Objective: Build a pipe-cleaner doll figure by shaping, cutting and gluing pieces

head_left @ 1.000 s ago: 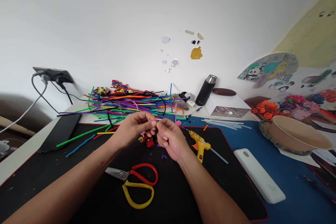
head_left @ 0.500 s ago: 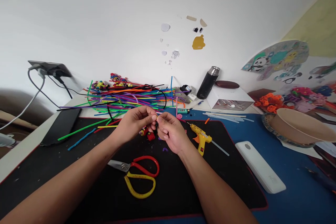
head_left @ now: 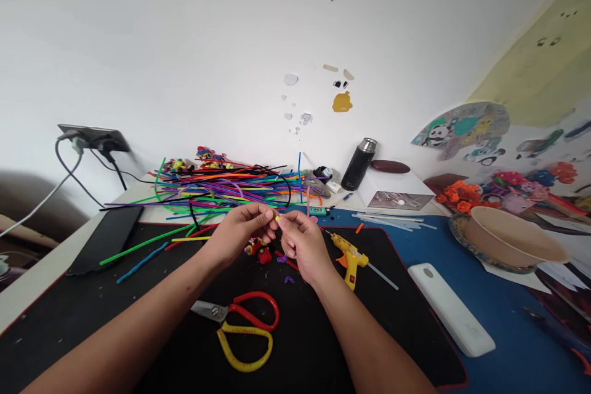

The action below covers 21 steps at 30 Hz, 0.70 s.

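My left hand [head_left: 244, 229] and my right hand [head_left: 303, 245] meet above the black mat [head_left: 323, 351]. A small yellow piece [head_left: 277, 219] is pinched in my right hand's thumb and finger. The left fingertips are pressed together beside it; what they hold, if anything, is too small to make out. Just below the hands lies a red figure [head_left: 264, 255] with colourful parts, partly hidden by my left fingers. Purple curled bits [head_left: 289, 280] rest on the mat. Scissors [head_left: 247, 326] with red and yellow handles lie nearer to me.
A yellow glue gun [head_left: 353, 258] lies right of my hands. Many coloured pipe cleaners [head_left: 221, 188] are piled behind, near a black flask [head_left: 359, 164] and a white box [head_left: 392, 189]. A white power bank [head_left: 451, 309] and a bowl [head_left: 517, 240] are at the right.
The view has tilted up, so everything sits lower. My hands have parted slightly, and the yellow piece shows more clearly between them.
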Each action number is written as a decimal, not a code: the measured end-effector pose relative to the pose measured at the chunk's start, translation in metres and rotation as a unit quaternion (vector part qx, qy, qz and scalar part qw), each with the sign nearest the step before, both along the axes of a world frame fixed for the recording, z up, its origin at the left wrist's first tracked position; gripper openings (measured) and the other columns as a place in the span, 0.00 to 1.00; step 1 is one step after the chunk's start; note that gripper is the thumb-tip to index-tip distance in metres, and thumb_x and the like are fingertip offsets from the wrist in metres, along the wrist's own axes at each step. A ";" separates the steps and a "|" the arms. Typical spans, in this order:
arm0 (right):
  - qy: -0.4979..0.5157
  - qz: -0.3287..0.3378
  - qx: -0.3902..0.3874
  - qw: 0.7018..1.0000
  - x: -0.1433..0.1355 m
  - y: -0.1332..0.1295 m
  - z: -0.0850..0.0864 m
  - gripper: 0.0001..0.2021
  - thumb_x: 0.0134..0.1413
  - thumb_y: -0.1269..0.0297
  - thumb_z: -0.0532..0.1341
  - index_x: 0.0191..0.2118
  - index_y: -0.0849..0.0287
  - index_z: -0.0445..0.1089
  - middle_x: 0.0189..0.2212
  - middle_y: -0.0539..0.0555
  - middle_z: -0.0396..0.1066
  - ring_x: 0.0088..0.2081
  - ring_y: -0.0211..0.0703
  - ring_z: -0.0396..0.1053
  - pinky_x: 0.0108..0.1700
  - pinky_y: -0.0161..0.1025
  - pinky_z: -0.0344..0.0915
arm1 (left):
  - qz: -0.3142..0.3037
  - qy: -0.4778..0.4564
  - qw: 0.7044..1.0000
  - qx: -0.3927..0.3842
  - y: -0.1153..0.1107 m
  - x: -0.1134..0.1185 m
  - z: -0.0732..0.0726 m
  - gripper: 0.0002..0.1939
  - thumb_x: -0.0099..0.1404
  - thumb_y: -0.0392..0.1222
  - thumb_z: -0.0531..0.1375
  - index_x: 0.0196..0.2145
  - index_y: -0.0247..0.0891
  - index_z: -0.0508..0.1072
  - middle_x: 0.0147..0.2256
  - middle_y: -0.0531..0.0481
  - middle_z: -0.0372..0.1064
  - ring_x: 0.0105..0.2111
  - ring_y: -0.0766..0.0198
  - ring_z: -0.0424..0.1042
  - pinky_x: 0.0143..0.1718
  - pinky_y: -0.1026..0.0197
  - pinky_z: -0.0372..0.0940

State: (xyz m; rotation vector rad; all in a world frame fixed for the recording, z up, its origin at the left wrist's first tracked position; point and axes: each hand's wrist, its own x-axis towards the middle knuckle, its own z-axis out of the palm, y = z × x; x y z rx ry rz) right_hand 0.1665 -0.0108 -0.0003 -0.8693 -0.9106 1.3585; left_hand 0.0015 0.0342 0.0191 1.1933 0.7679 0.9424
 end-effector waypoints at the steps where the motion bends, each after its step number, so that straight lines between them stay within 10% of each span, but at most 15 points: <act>1: -0.015 -0.007 0.005 1.000 0.001 0.000 0.001 0.19 0.52 0.48 0.75 0.33 0.56 0.71 0.16 0.39 0.58 0.15 0.30 0.51 0.19 0.33 0.45 | 0.016 -0.024 0.999 -0.024 0.001 0.000 -0.002 0.20 0.59 0.56 0.77 0.34 0.35 0.81 0.31 0.46 0.80 0.29 0.61 0.78 0.33 0.61 0.74; 8: -0.176 -0.008 0.078 0.981 0.000 -0.006 0.001 0.11 0.62 0.54 0.69 0.36 0.55 0.74 0.20 0.43 0.64 0.19 0.35 0.57 0.24 0.35 0.53 | 0.035 -0.215 0.962 -0.166 -0.008 0.014 0.007 0.25 0.74 0.61 0.61 0.54 0.38 0.78 0.63 0.34 0.74 0.66 0.48 0.72 0.65 0.48 0.70; 21: -0.505 0.025 0.163 0.847 -0.008 -0.023 0.006 0.09 0.66 0.70 0.64 0.48 0.54 0.80 0.28 0.49 0.78 0.28 0.42 0.72 0.34 0.38 0.62 | 0.061 -0.327 0.897 -0.292 -0.017 0.026 -0.005 0.30 0.78 0.62 0.54 0.59 0.31 0.73 0.63 0.27 0.73 0.65 0.42 0.72 0.68 0.44 0.67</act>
